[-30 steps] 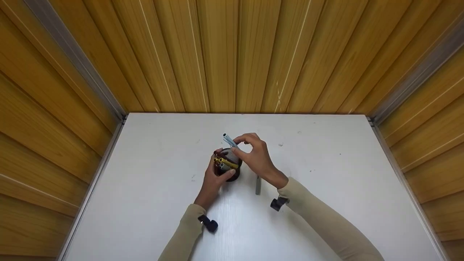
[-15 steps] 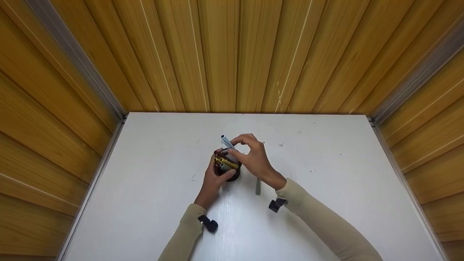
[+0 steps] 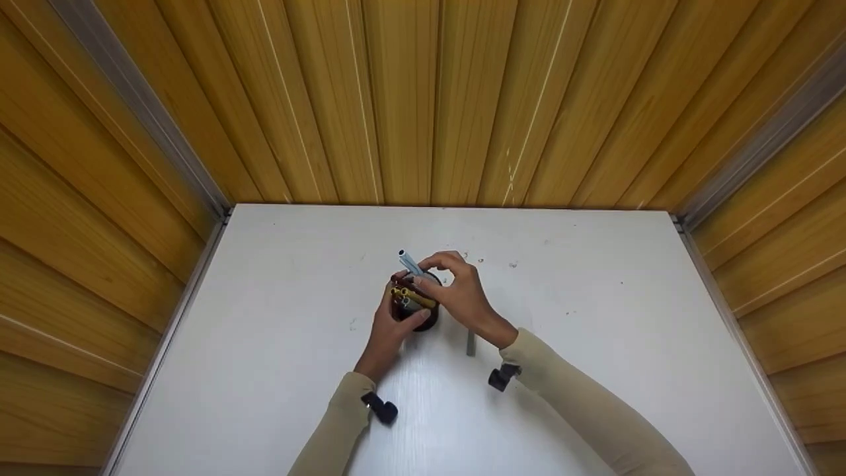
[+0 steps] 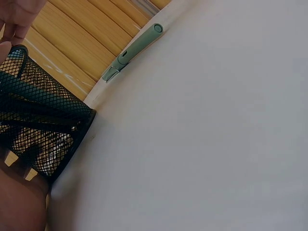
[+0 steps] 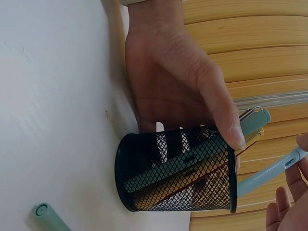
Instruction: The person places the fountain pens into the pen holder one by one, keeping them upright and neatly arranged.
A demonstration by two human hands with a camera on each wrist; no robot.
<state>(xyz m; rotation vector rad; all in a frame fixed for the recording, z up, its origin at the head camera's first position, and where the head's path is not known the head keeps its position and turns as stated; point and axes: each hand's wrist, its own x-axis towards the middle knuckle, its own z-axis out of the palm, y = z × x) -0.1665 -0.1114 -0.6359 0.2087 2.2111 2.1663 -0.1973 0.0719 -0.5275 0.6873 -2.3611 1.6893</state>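
My left hand (image 3: 390, 327) grips a black mesh pen cup (image 5: 178, 173) standing on the white table, thumb along its near side and fingers round the far side. Inside the cup lean a green pen (image 5: 257, 121), a yellow pen (image 3: 420, 299) and a dark red pen (image 3: 404, 283). A light blue pen (image 5: 269, 175) is pinched between thumb and fingers of my right hand (image 3: 462, 291), above the cup. It slants, with its lower end right at the cup's rim in the right wrist view. A grey-green pen (image 4: 137, 48) lies on the table right of the cup, partly under my right wrist.
The white tabletop (image 3: 277, 330) carries a few small scuff marks. Wood-patterned panels (image 3: 410, 99) wall in the back and both sides, with metal strips (image 3: 139, 99) along the corners. Black wrist cameras (image 3: 380, 408) sit on both sleeves.
My right hand has moved slightly left and down toward the near side, carrying the light blue pen further over the cup. My left hand and the cup have stayed in place.
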